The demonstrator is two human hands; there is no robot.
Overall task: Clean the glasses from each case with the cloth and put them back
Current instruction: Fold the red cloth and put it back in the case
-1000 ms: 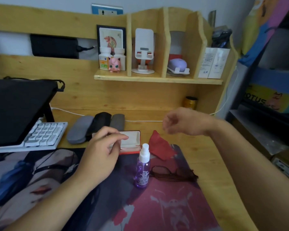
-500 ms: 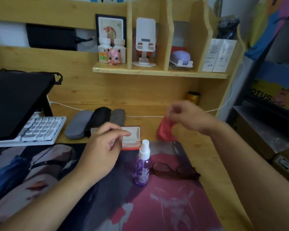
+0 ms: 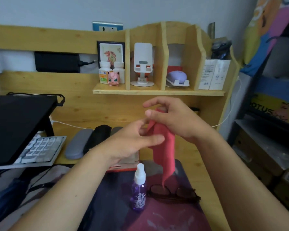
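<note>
Head view: my right hand (image 3: 177,120) pinches the top of the red cloth (image 3: 163,147), other fingers spread; my left hand (image 3: 137,139) is closing curled fingers on its near edge. The cloth hangs loose, its tip dangling just over the glasses (image 3: 173,193) on the surface, beside the spray bottle (image 3: 139,187). Risk, as I judge it: a sweeping tail could nudge that bottle over. Glasses sit below both hands, untouched; the open case (image 3: 123,165) lies under my left wrist.
</note>
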